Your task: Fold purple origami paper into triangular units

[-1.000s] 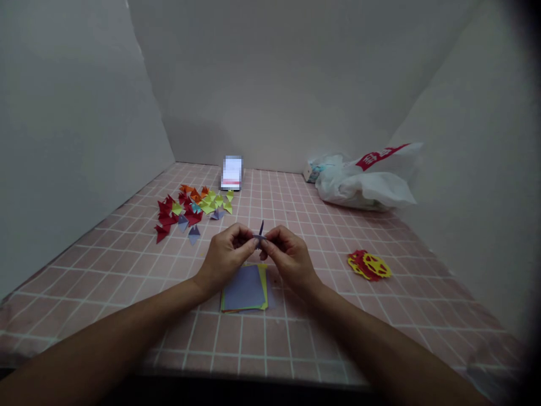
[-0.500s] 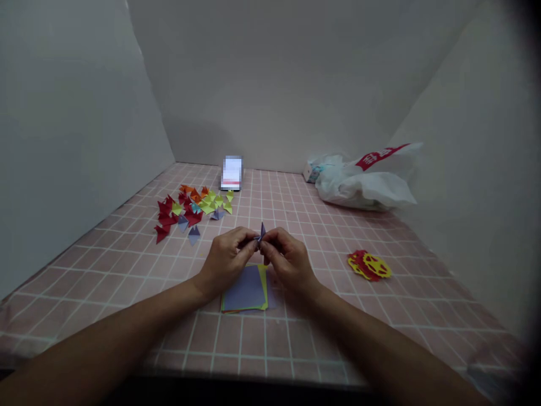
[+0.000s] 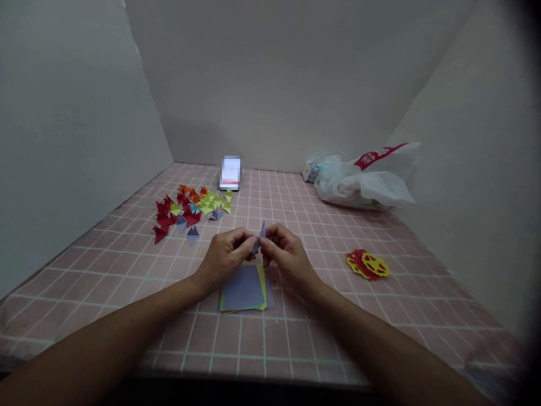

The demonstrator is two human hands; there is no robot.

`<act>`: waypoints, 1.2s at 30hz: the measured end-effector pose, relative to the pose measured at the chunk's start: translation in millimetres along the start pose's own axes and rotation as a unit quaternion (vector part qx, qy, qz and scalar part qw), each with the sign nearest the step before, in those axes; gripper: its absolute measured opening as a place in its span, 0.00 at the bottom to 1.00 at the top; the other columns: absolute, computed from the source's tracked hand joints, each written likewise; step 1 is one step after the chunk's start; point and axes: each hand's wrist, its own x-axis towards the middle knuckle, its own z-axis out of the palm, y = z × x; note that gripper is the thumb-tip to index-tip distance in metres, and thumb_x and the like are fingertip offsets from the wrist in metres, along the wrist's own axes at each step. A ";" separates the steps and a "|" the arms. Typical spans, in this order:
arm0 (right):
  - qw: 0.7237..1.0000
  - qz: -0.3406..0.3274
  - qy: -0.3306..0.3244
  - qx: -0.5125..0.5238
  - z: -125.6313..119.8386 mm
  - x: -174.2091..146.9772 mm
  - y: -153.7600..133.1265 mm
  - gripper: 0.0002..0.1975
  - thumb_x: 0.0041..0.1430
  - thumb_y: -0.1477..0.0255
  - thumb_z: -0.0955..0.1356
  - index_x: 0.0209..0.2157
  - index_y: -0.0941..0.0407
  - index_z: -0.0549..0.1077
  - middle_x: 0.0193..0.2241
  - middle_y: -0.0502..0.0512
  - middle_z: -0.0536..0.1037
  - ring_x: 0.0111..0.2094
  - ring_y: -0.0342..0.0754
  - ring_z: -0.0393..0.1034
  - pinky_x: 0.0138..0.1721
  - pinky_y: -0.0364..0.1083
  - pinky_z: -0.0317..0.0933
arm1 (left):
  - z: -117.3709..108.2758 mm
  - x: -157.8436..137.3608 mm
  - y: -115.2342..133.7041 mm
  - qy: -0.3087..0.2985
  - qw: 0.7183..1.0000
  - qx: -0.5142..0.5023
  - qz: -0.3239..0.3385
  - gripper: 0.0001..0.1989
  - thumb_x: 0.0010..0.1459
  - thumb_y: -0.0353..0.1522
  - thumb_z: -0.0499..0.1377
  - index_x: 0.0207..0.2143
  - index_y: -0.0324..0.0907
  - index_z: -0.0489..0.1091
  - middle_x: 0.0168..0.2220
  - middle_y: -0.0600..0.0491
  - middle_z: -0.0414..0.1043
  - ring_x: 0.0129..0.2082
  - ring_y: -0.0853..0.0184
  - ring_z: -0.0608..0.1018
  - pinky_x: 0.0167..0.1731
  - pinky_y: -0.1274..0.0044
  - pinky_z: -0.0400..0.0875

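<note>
A small folded purple paper (image 3: 262, 231) is pinched between my two hands, with one pointed flap standing up above the fingers. My left hand (image 3: 230, 254) grips its left side between thumb and fingers. On its right side, my right hand (image 3: 286, 252) holds it in the same way; much of the paper is hidden by the fingertips. Below the hands lies a stack of square paper sheets (image 3: 243, 288), purple on top with yellow and orange edges showing. Several folded paper pieces (image 3: 192, 207) in red, orange, yellow, blue and purple lie to the left.
A phone with a lit screen (image 3: 230, 172) stands at the back. At the back right, a white plastic bag (image 3: 363, 183) lies against a small box (image 3: 310, 171). Red and yellow cut-out shapes (image 3: 368, 265) are piled on the right of the tiled-pattern tablecloth (image 3: 313, 349).
The folded purple paper has turned between my fingers, and its upright flap shows broader. Both hands stay in nearly the same place.
</note>
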 end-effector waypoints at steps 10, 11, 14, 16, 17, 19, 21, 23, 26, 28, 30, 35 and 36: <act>0.999 0.012 0.001 0.049 0.1 -1.0 0.2 0.14 0.59 0.62 0.71 0.28 0.55 0.68 0.21 0.45 0.70 0.20 0.40 0.65 0.23 0.41 0.60 | 1.1 2.0 3.1 -0.052 0.998 -0.010 -0.021 0.12 0.60 0.37 0.57 0.26 0.40 0.66 0.23 0.56 0.67 0.24 0.71 0.70 0.26 0.79 0.65; 0.998 0.017 -0.005 0.057 -0.6 0.2 1.6 0.14 0.58 0.62 0.72 0.28 0.56 0.69 0.22 0.45 0.70 0.20 0.39 0.65 0.23 0.41 0.60 | 1.0 2.1 3.2 -0.050 0.999 0.011 -0.016 0.12 0.60 0.37 0.57 0.26 0.40 0.66 0.23 0.56 0.67 0.24 0.71 0.69 0.26 0.79 0.63; 0.997 0.024 -0.001 0.068 -2.8 2.9 4.4 0.14 0.57 0.63 0.73 0.27 0.56 0.69 0.20 0.44 0.69 0.19 0.38 0.63 0.21 0.39 0.58 | 2.0 2.4 0.8 -0.077 0.997 -0.006 -0.032 0.13 0.60 0.39 0.57 0.27 0.40 0.66 0.24 0.56 0.67 0.24 0.71 0.70 0.26 0.79 0.64; 0.997 0.024 0.007 0.078 -3.6 3.5 4.7 0.15 0.57 0.63 0.73 0.25 0.56 0.68 0.19 0.44 0.69 0.18 0.38 0.62 0.21 0.39 0.56 | 3.6 2.7 -2.3 -0.119 0.988 -0.076 -0.068 0.15 0.62 0.42 0.55 0.30 0.40 0.66 0.26 0.55 0.68 0.25 0.70 0.71 0.28 0.77 0.67; 0.996 0.025 0.010 0.083 -3.6 3.3 4.5 0.15 0.57 0.63 0.73 0.25 0.56 0.68 0.19 0.44 0.70 0.18 0.38 0.62 0.20 0.39 0.56 | 4.4 2.7 -3.8 -0.138 0.981 -0.104 -0.084 0.17 0.63 0.44 0.54 0.30 0.40 0.66 0.27 0.54 0.69 0.25 0.70 0.72 0.29 0.76 0.68; 0.995 0.033 0.012 0.091 -2.8 2.3 3.7 0.16 0.56 0.62 0.73 0.25 0.56 0.67 0.18 0.44 0.70 0.17 0.38 0.61 0.20 0.39 0.55 | 5.2 2.3 -5.4 -0.152 0.976 -0.121 -0.095 0.17 0.63 0.45 0.53 0.29 0.41 0.65 0.26 0.55 0.67 0.24 0.70 0.71 0.28 0.76 0.67; 0.995 0.043 0.015 0.094 -1.0 0.8 2.4 0.16 0.56 0.62 0.73 0.25 0.55 0.66 0.17 0.44 0.69 0.17 0.38 0.61 0.20 0.39 0.55 | 4.6 1.4 -4.0 -0.127 0.986 -0.075 -0.073 0.17 0.63 0.43 0.53 0.27 0.42 0.63 0.24 0.57 0.64 0.22 0.71 0.68 0.26 0.77 0.64; 0.994 0.047 0.020 0.096 0.9 -0.4 0.9 0.17 0.56 0.61 0.73 0.25 0.55 0.66 0.16 0.43 0.68 0.16 0.38 0.61 0.20 0.39 0.56 | 3.1 0.5 -0.7 -0.081 0.996 0.036 -0.025 0.17 0.63 0.40 0.53 0.23 0.42 0.62 0.21 0.58 0.62 0.22 0.71 0.65 0.24 0.78 0.59; 0.995 0.041 0.030 0.083 2.3 -1.2 -1.9 0.16 0.56 0.62 0.73 0.24 0.55 0.66 0.16 0.43 0.68 0.16 0.38 0.61 0.20 0.40 0.56 | 1.5 -0.1 3.2 -0.045 0.991 0.120 0.024 0.14 0.62 0.35 0.54 0.23 0.41 0.64 0.21 0.58 0.63 0.24 0.70 0.66 0.26 0.77 0.58; 0.997 0.027 0.044 0.057 2.1 -1.1 -3.7 0.16 0.57 0.63 0.73 0.24 0.55 0.65 0.16 0.43 0.68 0.16 0.39 0.61 0.20 0.40 0.56 | 1.7 0.0 3.0 -0.033 0.989 0.138 0.028 0.15 0.63 0.37 0.55 0.23 0.41 0.65 0.21 0.58 0.63 0.24 0.70 0.66 0.27 0.77 0.58; 0.998 0.012 0.049 0.022 2.0 -1.3 -5.2 0.17 0.56 0.63 0.73 0.23 0.55 0.65 0.16 0.44 0.67 0.17 0.39 0.61 0.20 0.40 0.56 | 2.5 0.2 1.2 0.022 0.990 0.136 0.037 0.12 0.60 0.38 0.60 0.27 0.41 0.67 0.26 0.56 0.67 0.27 0.69 0.69 0.29 0.77 0.60; 0.999 0.029 0.004 0.020 3.9 -2.5 -4.6 0.17 0.58 0.62 0.72 0.24 0.55 0.66 0.17 0.44 0.69 0.17 0.39 0.63 0.20 0.40 0.57 | 2.5 2.3 -1.8 0.000 0.999 -0.040 -0.019 0.12 0.61 0.40 0.58 0.31 0.40 0.68 0.26 0.56 0.69 0.26 0.69 0.72 0.29 0.77 0.66; 0.999 0.035 -0.007 0.035 4.2 -2.3 -3.6 0.16 0.58 0.62 0.72 0.25 0.56 0.67 0.18 0.45 0.70 0.17 0.39 0.64 0.21 0.40 0.59 | 2.2 3.0 -1.9 -0.007 0.997 -0.064 -0.031 0.13 0.61 0.40 0.58 0.29 0.40 0.68 0.24 0.56 0.68 0.25 0.70 0.71 0.29 0.77 0.66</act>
